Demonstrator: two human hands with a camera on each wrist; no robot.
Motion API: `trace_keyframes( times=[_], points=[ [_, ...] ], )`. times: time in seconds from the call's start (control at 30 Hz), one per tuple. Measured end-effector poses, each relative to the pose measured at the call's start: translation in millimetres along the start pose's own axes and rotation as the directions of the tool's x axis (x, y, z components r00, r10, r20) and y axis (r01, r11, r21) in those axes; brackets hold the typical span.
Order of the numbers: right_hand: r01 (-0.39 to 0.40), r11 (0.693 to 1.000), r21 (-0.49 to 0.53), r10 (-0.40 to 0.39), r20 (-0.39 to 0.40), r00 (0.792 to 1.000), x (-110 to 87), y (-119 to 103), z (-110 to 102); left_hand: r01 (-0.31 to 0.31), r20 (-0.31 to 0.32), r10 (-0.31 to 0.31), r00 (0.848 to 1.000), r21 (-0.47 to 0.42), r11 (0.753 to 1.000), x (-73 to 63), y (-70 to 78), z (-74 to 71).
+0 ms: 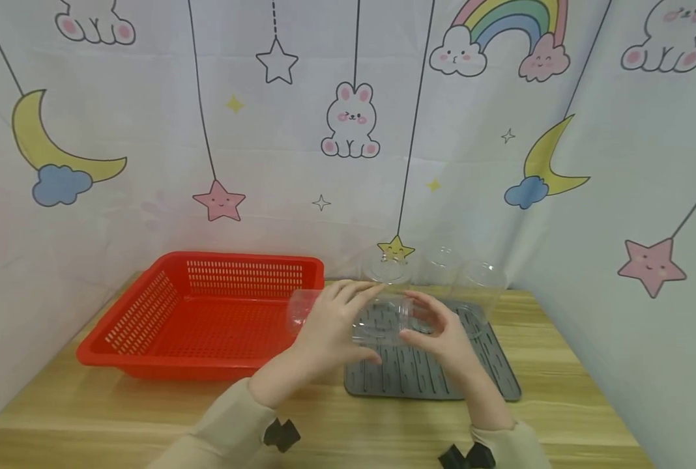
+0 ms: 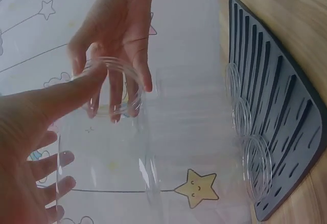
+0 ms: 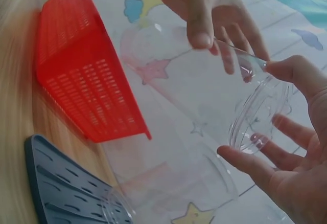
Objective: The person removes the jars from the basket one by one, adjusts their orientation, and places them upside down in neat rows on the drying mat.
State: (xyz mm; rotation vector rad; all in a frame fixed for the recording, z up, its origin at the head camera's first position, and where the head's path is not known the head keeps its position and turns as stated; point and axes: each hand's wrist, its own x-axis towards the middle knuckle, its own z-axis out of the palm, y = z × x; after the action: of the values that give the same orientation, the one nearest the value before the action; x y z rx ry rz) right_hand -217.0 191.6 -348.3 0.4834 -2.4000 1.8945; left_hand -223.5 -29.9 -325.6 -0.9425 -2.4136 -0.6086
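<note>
A clear jar (image 1: pixel 377 322) lies sideways in the air between both hands, its ringed mouth towards the right. My left hand (image 1: pixel 330 319) grips the jar's body, fingers over the far side and thumb on the near side. At the mouth end, my right hand (image 1: pixel 442 335) holds the rim with thumb and fingertips spread around it, as the right wrist view shows. Behind the hands, three more clear jars (image 2: pixel 257 162) stand rim-down on a grey ridged mat (image 1: pixel 395 381). The held jar's closed end reaches over the edge of a red plastic basket (image 1: pixel 160 360).
The red basket stands on the left of a wooden table (image 1: pixel 559 391), close beside the mat. A white curtain (image 1: pixel 289 143) printed with rabbits, stars and moons hangs behind and at both sides. Dark pieces (image 1: pixel 281 434) sit at the sleeve cuffs.
</note>
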Motion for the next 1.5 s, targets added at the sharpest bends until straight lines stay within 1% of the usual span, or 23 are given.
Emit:
trace_keyframes(
  times=[0.13, 0.2, 0.27, 0.3, 0.37, 0.43, 0.5, 0.53, 0.57, 0.63, 0.73, 0.8, 0.87, 0.93, 0.97, 1.0, 1.03, 1.13, 1.2, 1.27, 1.37, 1.5],
  points=[
    [0.002, 1.000, -0.010, -0.002, 0.001, 1.000, -1.1, -2, -9, 0.026, -0.002, -0.026, 1.000, -0.098, 0.995, 1.2, -9.1, -10.1],
    [-0.002, 1.000, -0.013, 0.002, -0.003, 1.000, -2.1, -3, -15, 0.057, -0.007, -0.059, 0.998, -0.168, 0.984, 1.2, -14.2, -15.3],
    [-0.005, 1.000, -0.018, 0.005, -0.016, 1.000, -3.6, -3, -21, 0.104, 0.005, -0.107, 0.994, -0.265, 0.959, 0.6, -19.9, -20.6],
    [0.000, 1.000, -0.012, -0.001, -0.026, 1.000, -4.3, -4, -24, 0.135, 0.017, -0.137, 0.990, -0.323, 0.937, 0.1, -23.1, -23.5],
    [0.021, 1.000, 0.007, -0.020, -0.046, 0.999, -5.5, -4, -30, 0.216, 0.064, -0.209, 0.976, -0.420, 0.881, -1.6, -30.5, -28.5],
    [0.048, 0.998, 0.039, -0.045, -0.072, 0.996, -6.6, -3, -35, 0.309, 0.139, -0.276, 0.951, -0.490, 0.815, -3.1, -38.9, -32.9],
    [0.084, 0.993, 0.084, -0.076, -0.095, 0.993, -6.9, -1, -41, 0.380, 0.210, -0.317, 0.925, -0.545, 0.747, -4.9, -49.3, -35.1],
    [0.103, 0.989, 0.108, -0.092, -0.103, 0.990, -7.1, 0, -43, 0.405, 0.245, -0.323, 0.914, -0.569, 0.715, -5.4, -53.7, -36.1],
    [0.121, 0.983, 0.139, -0.106, -0.111, 0.988, -7.1, 1, -46, 0.422, 0.277, -0.319, 0.906, -0.595, 0.684, -5.9, -58.3, -36.8],
    [0.151, 0.969, 0.197, -0.129, -0.122, 0.984, -7.1, 2, -50, 0.435, 0.329, -0.285, 0.900, -0.663, 0.609, -7.5, -67.5, -36.6],
    [0.181, 0.949, 0.258, -0.153, -0.124, 0.980, -7.0, 1, -53, 0.440, 0.395, -0.200, 0.897, -0.750, 0.494, -10.0, -77.9, -34.6],
    [0.188, 0.941, 0.282, -0.160, -0.119, 0.980, -6.3, 2, -52, 0.456, 0.435, -0.151, 0.888, -0.786, 0.417, -12.0, -83.5, -32.4],
    [0.200, 0.931, 0.305, -0.173, -0.113, 0.978, -4.7, 3, -48, 0.472, 0.464, -0.113, 0.879, -0.806, 0.358, -13.6, -87.0, -30.6],
    [0.208, 0.916, 0.344, -0.181, -0.109, 0.978, -2.8, 6, -44, 0.478, 0.476, -0.083, 0.875, -0.826, 0.300, -15.0, -89.4, -28.9],
    [0.210, 0.908, 0.363, -0.183, -0.109, 0.977, -1.7, 7, -41, 0.477, 0.476, -0.072, 0.876, -0.837, 0.270, -15.6, -90.1, -28.2],
    [0.211, 0.901, 0.379, -0.182, -0.111, 0.977, -0.8, 9, -38, 0.470, 0.470, -0.061, 0.881, -0.850, 0.236, -15.7, -90.6, -27.2],
    [0.208, 0.894, 0.396, -0.178, -0.112, 0.978, 0.1, 10, -34, 0.461, 0.461, -0.050, 0.886, -0.865, 0.198, -16.1, -91.2, -26.2],
    [0.191, 0.883, 0.428, -0.158, -0.111, 0.981, 1.8, 12, -23, 0.425, 0.423, -0.033, 0.905, -0.900, 0.103, -17.3, -91.8, -22.8],
    [0.175, 0.881, 0.439, -0.142, -0.107, 0.984, 2.4, 13, -15, 0.394, 0.393, -0.027, 0.919, -0.918, 0.052, -18.1, -91.5, -20.0],
    [0.156, 0.881, 0.447, -0.124, -0.100, 0.987, 3.0, 12, -6, 0.364, 0.364, -0.023, 0.931, -0.931, 0.011, -19.4, -91.0, -16.9],
    [0.114, 0.883, 0.454, -0.083, -0.088, 0.993, 3.5, 11, 5, 0.316, 0.318, -0.023, 0.948, -0.947, -0.058, -21.6, -89.0, -11.6],
    [0.068, 0.886, 0.459, -0.042, -0.066, 0.997, 4.9, 11, 17, 0.236, 0.246, -0.039, 0.969, -0.957, -0.168, -25.4, -85.7, -4.9]
  ],
)
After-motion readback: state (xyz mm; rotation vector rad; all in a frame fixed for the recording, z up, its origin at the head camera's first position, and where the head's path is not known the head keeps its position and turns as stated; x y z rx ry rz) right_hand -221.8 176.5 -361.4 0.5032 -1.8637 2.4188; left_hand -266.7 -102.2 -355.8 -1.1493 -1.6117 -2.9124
